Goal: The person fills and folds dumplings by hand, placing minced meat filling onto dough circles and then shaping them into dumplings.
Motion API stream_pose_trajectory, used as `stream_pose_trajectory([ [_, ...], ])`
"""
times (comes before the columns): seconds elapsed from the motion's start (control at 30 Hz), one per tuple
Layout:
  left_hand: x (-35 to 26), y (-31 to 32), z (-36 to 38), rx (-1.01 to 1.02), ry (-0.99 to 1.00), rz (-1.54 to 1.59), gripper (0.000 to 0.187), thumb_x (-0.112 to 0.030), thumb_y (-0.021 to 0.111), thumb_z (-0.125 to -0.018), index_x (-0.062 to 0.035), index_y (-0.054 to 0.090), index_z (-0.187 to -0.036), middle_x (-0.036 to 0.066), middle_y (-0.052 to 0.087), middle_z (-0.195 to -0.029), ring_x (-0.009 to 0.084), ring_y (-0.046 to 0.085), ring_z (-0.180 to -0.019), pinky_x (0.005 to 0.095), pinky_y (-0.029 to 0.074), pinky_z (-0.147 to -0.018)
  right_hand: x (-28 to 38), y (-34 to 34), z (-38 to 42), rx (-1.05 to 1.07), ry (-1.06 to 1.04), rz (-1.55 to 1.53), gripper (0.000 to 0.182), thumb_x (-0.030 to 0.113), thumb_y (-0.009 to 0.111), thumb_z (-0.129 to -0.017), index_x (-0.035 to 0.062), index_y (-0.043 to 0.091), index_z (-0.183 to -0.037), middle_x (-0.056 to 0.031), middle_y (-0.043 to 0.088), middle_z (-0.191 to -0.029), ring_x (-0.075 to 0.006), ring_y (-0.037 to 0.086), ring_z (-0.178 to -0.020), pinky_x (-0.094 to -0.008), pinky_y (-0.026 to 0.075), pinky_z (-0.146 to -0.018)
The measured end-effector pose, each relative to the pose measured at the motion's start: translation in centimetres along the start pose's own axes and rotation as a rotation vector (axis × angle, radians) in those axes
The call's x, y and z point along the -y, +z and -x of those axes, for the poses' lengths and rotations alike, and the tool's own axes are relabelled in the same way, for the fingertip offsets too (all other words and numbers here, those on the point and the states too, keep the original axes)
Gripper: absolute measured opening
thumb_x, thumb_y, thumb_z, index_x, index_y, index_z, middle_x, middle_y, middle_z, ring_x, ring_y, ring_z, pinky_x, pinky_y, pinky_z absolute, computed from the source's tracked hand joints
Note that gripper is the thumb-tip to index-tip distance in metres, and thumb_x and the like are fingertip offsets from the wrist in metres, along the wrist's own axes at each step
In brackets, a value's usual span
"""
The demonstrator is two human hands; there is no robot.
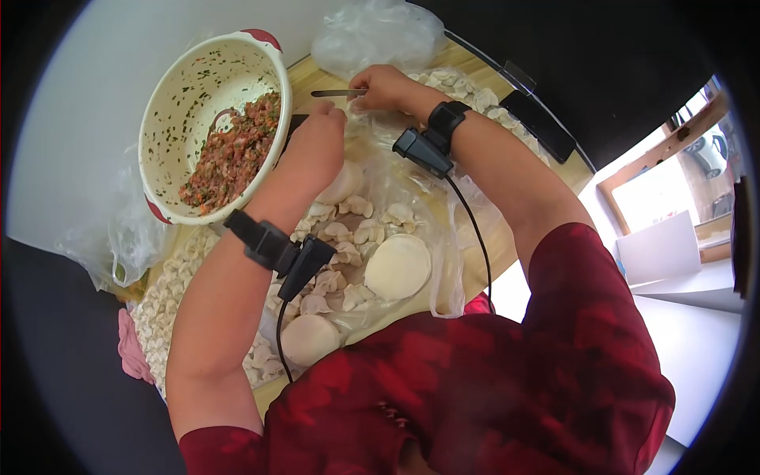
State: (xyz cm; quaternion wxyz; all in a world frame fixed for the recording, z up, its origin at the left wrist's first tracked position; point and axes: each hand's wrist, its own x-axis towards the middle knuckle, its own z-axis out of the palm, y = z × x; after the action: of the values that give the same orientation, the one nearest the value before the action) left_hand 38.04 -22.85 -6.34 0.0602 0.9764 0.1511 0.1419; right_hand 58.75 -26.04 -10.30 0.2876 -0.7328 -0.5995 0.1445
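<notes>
My right hand (382,89) is closed around the end of a thin, flat metal spatula (334,93), whose blade points left. Just below and left of it, my left hand (321,138) is curled with its back to me. Its fingers are mostly hidden, so what it holds I cannot make out. Beside my left hand stands a white bowl (170,127) with red handles, holding minced meat filling (237,154) with green bits. Below my hands lie folded dumplings (347,253) and round dough wrappers (398,267) on plastic sheeting.
Many more dumplings (170,305) cover the table's left side, and others (455,81) lie at the back right. A clear plastic bag (378,36) sits at the far edge. A black phone-like slab (538,127) lies right. A pink cloth (133,348) hangs at the left edge.
</notes>
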Motion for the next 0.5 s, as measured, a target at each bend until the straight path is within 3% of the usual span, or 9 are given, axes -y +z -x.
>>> stream_pose_trajectory([
  [0.17,0.0,1.0,-1.5,0.066,-0.052,0.068,0.034,0.011,0.051,-0.076,0.0007,0.053,-0.108,0.02,0.053,-0.121,0.0388,0.058,-0.1,0.0442,0.049,-0.081,-1.5,-2.0,0.0,-0.154,-0.037,-0.077,0.031,0.023,0.077,-0.068,0.0093,0.071,-0.095,-0.0085,0.068,-0.078,-0.0197,0.063,-0.068,-0.0316,0.05,-0.065],
  [0.23,0.3,1.7,-1.7,0.029,-0.042,0.118,0.037,0.012,0.05,-0.075,0.0003,0.052,-0.11,0.02,0.053,-0.12,0.0388,0.059,-0.1,0.0445,0.049,-0.081,-1.9,-4.3,0.4,-0.214,0.134,-0.371,0.026,0.021,0.075,-0.073,0.0055,0.07,-0.093,-0.0036,0.066,-0.072,-0.0144,0.06,-0.06,-0.0277,0.049,-0.057],
  [0.33,0.7,2.2,-2.4,-0.003,0.056,0.078,0.031,0.009,0.051,-0.076,0.0012,0.055,-0.106,0.02,0.054,-0.112,0.0373,0.059,-0.099,0.0442,0.049,-0.082,-2.8,-6.7,1.4,-0.117,0.113,-0.345,0.02,0.014,0.071,-0.081,0.0008,0.066,-0.095,-0.0016,0.065,-0.075,-0.008,0.054,-0.055,-0.0215,0.045,-0.052],
  [0.4,0.1,1.3,-3.0,0.242,0.024,-0.149,0.022,0.003,0.054,-0.078,0.0002,0.061,-0.099,0.018,0.055,-0.105,0.0341,0.059,-0.1,0.042,0.051,-0.082,-3.5,-6.9,1.6,-0.117,0.111,-0.319,0.015,0.012,0.07,-0.082,0.002,0.066,-0.092,-0.0018,0.064,-0.074,-0.0071,0.055,-0.056,-0.0221,0.046,-0.053],
  [0.5,0.4,1.5,-3.1,0.132,0.073,-0.395,0.016,-0.003,0.055,-0.08,-0.0002,0.065,-0.092,0.015,0.056,-0.103,0.0304,0.059,-0.099,0.0389,0.054,-0.08,-4.0,-6.5,1.7,-0.077,0.099,-0.389,0.015,0.01,0.07,-0.081,0.0008,0.066,-0.092,-0.002,0.065,-0.076,-0.0079,0.056,-0.057,-0.0221,0.047,-0.055],
])
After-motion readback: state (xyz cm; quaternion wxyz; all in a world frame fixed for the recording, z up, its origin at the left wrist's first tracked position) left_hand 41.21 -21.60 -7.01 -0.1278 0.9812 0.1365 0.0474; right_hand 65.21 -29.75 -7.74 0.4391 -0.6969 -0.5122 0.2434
